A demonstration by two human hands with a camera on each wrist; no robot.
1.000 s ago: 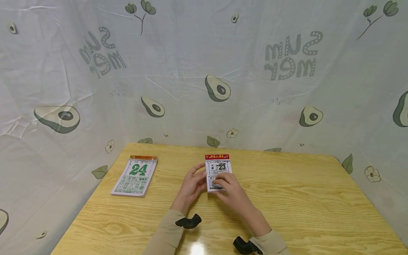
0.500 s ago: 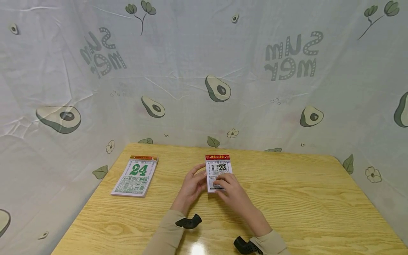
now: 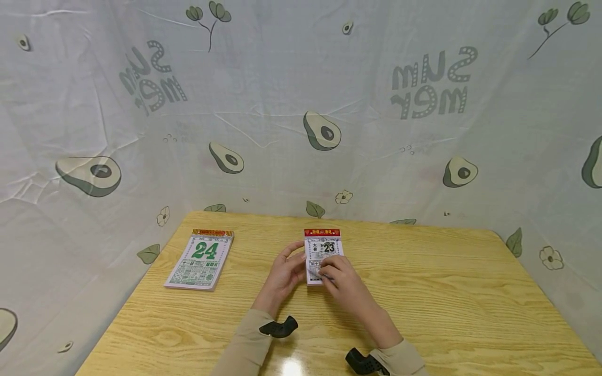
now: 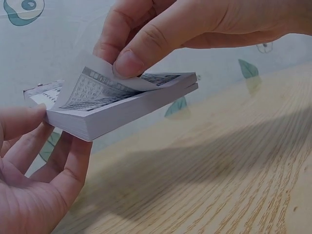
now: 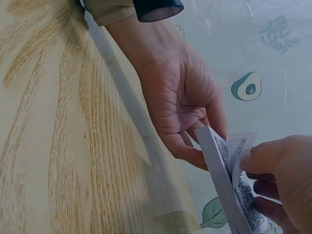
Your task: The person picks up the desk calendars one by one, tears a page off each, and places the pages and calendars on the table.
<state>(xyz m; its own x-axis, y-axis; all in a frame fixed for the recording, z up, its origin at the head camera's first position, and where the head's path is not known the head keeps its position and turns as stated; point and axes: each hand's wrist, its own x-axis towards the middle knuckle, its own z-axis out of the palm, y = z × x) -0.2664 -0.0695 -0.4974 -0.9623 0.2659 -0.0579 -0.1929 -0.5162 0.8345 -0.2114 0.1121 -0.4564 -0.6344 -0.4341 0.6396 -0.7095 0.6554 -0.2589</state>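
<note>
A small tear-off calendar (image 3: 322,248) with a red header and a black 23 is held above the table in the middle of the head view. My left hand (image 3: 281,274) grips its left side, thumb on top and fingers beneath, as the left wrist view shows. Between thumb and fingers, my right hand (image 3: 348,284) pinches the loose lower corner of the top page (image 4: 100,83). That page is curled up off the thick stack of sheets (image 4: 112,119) and bends back toward the header. Printed sheets show below it.
A larger tear-off calendar (image 3: 199,261) with a green 24 lies flat at the left of the wooden table (image 3: 447,303). Behind the table hangs a pale curtain (image 3: 277,104) printed with avocados. Black wrist devices (image 3: 279,327) sit on both sleeves.
My right fingers have taken hold of the top page at its lower edge and curled it up. The left hand and the calendar stay nearly where they were.
</note>
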